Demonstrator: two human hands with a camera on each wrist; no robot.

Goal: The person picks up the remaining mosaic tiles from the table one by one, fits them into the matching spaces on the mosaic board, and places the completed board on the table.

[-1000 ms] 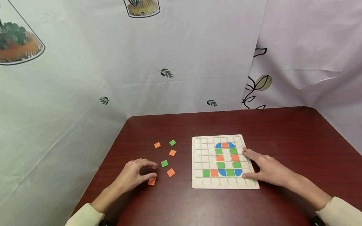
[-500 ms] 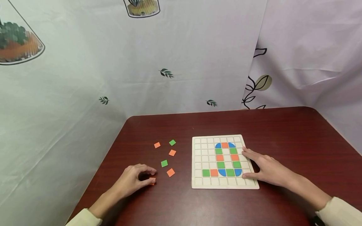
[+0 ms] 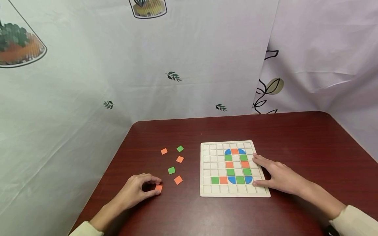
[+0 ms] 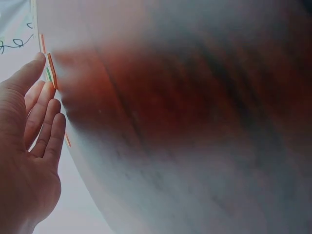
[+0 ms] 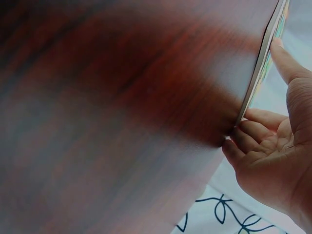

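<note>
Pale curtain (image 3: 189,52) behind, cut off at top; dark table (image 3: 183,216) in front. On table, board (image 3: 220,165) with coloured pieces (image 3: 240,180). At board's right edge, right hand (image 3: 277,175), fingers straight, resting unclenched. Well left of board, left hand (image 3: 136,189) curved round orange tile (image 3: 158,188), thumb at near edge; cannot tell if pinched or raised. Judged step: picking up tile; next, probably, pinch firmly, then lift. Hard to make out: fingertip contact, edge-on loose tiles (image 4: 68,140) in left wrist view.

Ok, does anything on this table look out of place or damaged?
No damage or spill stands out. The set tiles sit square in the pale board. Beside it, the loose tiles lie scattered at mixed angles, untidy against that grid but hardly odd.
</note>
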